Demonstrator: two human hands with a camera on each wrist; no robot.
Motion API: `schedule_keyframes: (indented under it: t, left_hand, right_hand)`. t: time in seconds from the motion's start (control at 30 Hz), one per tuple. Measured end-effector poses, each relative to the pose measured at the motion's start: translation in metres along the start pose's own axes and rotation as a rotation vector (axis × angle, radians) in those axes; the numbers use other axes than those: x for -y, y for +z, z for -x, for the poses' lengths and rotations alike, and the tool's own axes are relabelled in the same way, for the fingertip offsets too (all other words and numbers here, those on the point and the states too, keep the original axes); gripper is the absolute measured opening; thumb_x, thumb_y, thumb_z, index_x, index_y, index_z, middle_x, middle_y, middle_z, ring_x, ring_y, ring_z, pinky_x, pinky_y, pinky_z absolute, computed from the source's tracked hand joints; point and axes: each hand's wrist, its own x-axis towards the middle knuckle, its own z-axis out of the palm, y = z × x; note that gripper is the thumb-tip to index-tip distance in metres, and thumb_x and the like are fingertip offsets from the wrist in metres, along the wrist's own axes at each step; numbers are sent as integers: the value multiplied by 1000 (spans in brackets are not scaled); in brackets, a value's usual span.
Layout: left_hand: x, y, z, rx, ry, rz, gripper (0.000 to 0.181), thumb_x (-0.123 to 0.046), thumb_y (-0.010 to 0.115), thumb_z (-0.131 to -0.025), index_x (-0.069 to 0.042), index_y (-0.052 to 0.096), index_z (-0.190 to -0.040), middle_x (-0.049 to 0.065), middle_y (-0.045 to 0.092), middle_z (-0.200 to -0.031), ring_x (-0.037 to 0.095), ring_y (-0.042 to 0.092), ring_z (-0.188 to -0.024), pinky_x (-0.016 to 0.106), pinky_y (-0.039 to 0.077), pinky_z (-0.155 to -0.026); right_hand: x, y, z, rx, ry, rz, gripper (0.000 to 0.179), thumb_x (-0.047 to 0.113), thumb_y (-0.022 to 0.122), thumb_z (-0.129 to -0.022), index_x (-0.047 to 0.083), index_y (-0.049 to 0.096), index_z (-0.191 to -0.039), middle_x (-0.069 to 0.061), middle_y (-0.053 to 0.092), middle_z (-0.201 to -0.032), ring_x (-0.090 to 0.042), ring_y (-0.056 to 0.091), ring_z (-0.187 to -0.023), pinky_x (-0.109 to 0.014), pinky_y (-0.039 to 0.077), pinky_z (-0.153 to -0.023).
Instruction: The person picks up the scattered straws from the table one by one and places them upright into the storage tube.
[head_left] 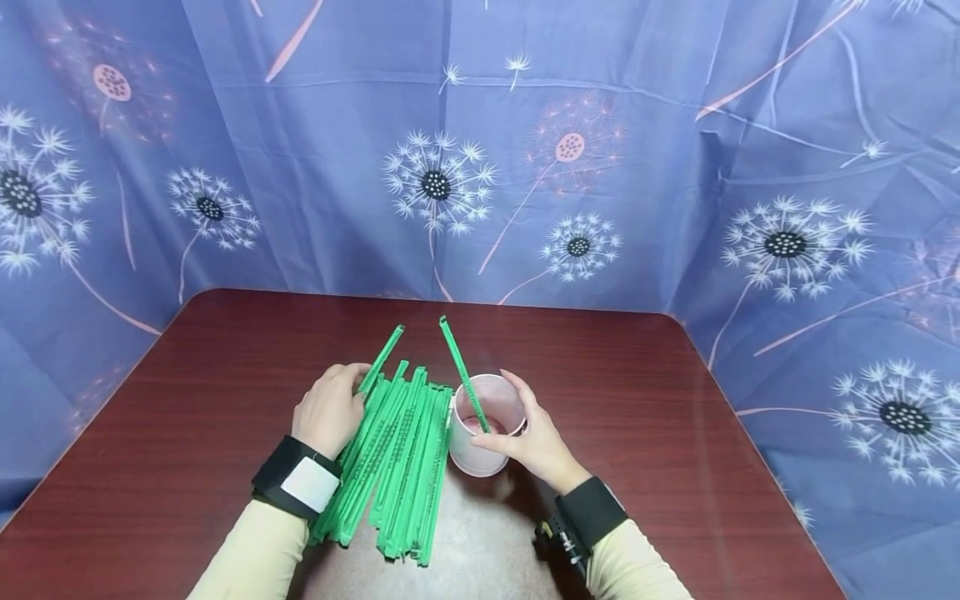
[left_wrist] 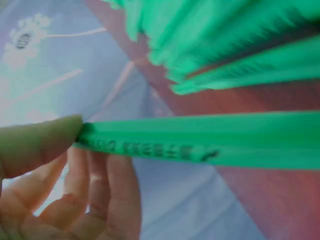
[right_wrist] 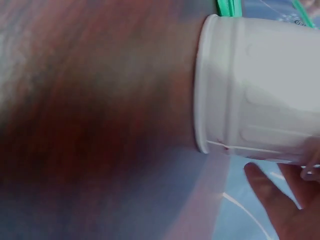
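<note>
My left hand pinches the end of a green, flat-looking wrapped straw between thumb and fingers, with dark print along its wrapper. Under and beside that hand lies a pile of similar green wrapped straws, side by side on the table. To the right of the pile stands a white plastic cup. My right hand holds it at the rim, thumb on the near side and fingers round the far right. One green wrapped straw leans in the cup, its top tilted left.
The dark red wood-grain table has a pale glare patch at its near side. A blue curtain with dandelion prints hangs behind the table and along both sides. The pile's right edge lies close against the cup.
</note>
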Motion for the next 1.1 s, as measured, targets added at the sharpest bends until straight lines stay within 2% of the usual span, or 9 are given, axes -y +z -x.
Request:
schedule_keyframes:
  t: [0.17,0.3,0.43,0.57,0.7,0.83,0.9,1.0,1.1]
  left_hand:
    - [-18,-3,8,-144,148,74,36,-1,65,-91,-5,64,-128,17,67,-115,32,68,-94,45,55,-66]
    - [-30,-4,13,-220,256,130,35,2,69,-89,-2,66,-124,16,67,-113,30,69,-92,42,56,-67]
    - [-44,-3,17,-248,342,174,33,3,71,-87,-3,68,-119,13,69,-107,26,69,-90,38,56,-68]
    - [-59,-1,23,-241,409,202,32,2,73,-85,-5,70,-117,9,69,-105,21,69,-87,34,57,-67]
    - [-71,1,29,-219,475,216,31,0,75,-84,-7,71,-114,6,70,-102,17,68,-87,30,55,-68]
    - [-80,1,33,-218,552,243,30,-1,77,-82,-7,72,-111,4,70,-99,16,68,-85,28,54,-68]
    - [-82,2,34,-226,586,263,29,-2,78,-82,-5,72,-110,5,70,-98,15,68,-85,27,55,-69]
    - [-84,2,35,-236,618,287,28,-1,78,-82,-4,73,-109,6,72,-98,15,69,-85,26,56,-70]
    - [-85,4,36,-266,649,313,30,2,79,-79,-3,74,-108,6,72,-97,16,69,-83,25,56,-68]
  right_hand:
    - [2,-5,-2,48,-14,48,110,24,88,-73,20,20,-158,-10,44,-149,-28,52,-126,-46,41,-106]
    - [3,-8,-4,33,-55,41,108,21,87,-75,17,19,-159,-8,32,-159,-29,42,-137,-50,36,-110]
    - [13,-7,-3,-77,-150,44,96,19,85,-77,20,30,-155,-5,38,-157,-28,35,-143,-54,33,-113]
    - [36,-2,-2,-193,-283,46,77,15,81,-82,22,43,-149,-2,49,-149,-21,39,-142,-52,32,-115]
    - [61,5,1,-233,-411,-28,55,6,70,-90,15,52,-142,-7,62,-134,-17,55,-128,-39,42,-109]
    - [82,11,5,-264,-504,-142,35,-3,65,-91,1,61,-125,-17,70,-111,-12,69,-102,-27,55,-90]
    - [89,12,6,-296,-542,-172,25,-6,65,-90,-4,64,-115,-19,71,-101,-8,70,-90,-23,56,-80]
    - [97,12,8,-302,-592,-215,17,-9,64,-89,-6,63,-106,-22,70,-94,-7,70,-84,-23,57,-75]
    - [102,12,10,-258,-630,-268,16,-11,61,-90,-7,59,-105,-26,68,-94,-7,65,-72,-22,54,-60]
